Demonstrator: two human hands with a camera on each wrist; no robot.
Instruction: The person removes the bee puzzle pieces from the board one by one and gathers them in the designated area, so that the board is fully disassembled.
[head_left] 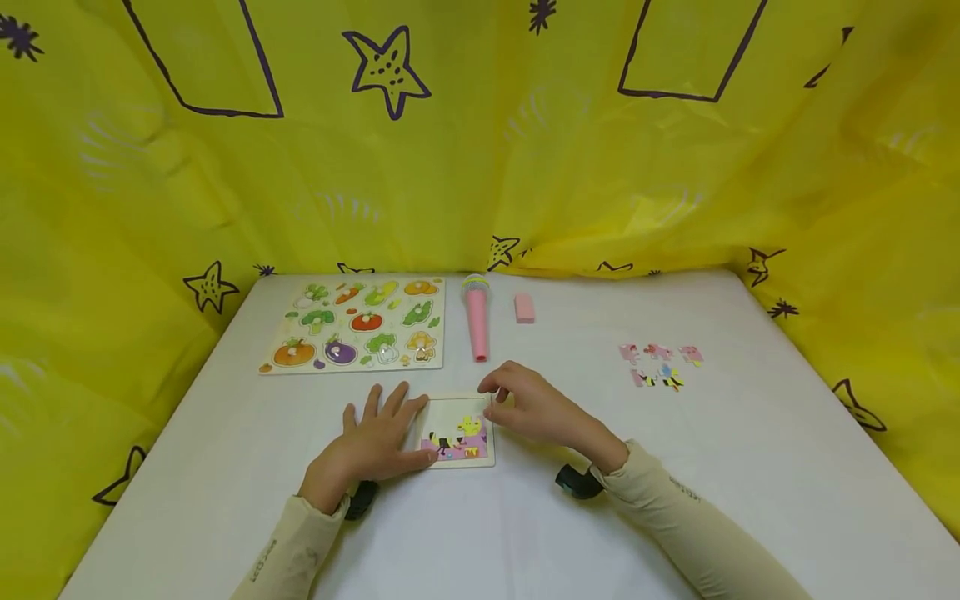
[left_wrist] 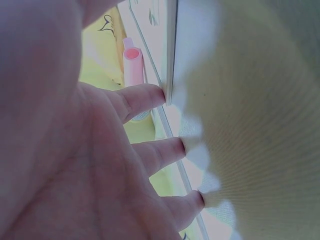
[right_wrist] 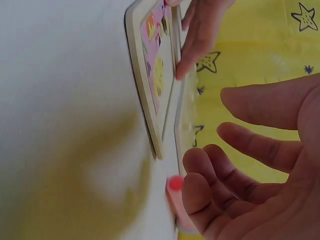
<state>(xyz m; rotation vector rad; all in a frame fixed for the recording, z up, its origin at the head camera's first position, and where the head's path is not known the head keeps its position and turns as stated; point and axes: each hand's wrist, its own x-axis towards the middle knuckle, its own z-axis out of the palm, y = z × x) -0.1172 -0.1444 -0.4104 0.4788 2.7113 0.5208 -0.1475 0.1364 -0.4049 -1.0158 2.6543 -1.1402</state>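
Observation:
A small puzzle tray (head_left: 456, 463) with a pale frame lies in front of the person, its lower part filled with pink and yellow pieces (head_left: 453, 442) and its upper part bare. The left hand (head_left: 378, 437) is spread flat at the tray's left side, thumb on the lower left corner and a fingertip at the upper left corner. Over the tray's right edge hovers the right hand (head_left: 536, 406), fingers loosely bent and a gap between thumb and forefinger. In the right wrist view nothing shows between the right fingers (right_wrist: 197, 192).
Several loose puzzle pieces (head_left: 660, 354) lie in a group on the right. Behind the tray are a vegetable puzzle board (head_left: 352, 329), a pink microphone (head_left: 477, 321) and a pink block (head_left: 524, 308). A yellow curtain (head_left: 480, 167) borders the white table (head_left: 570, 542).

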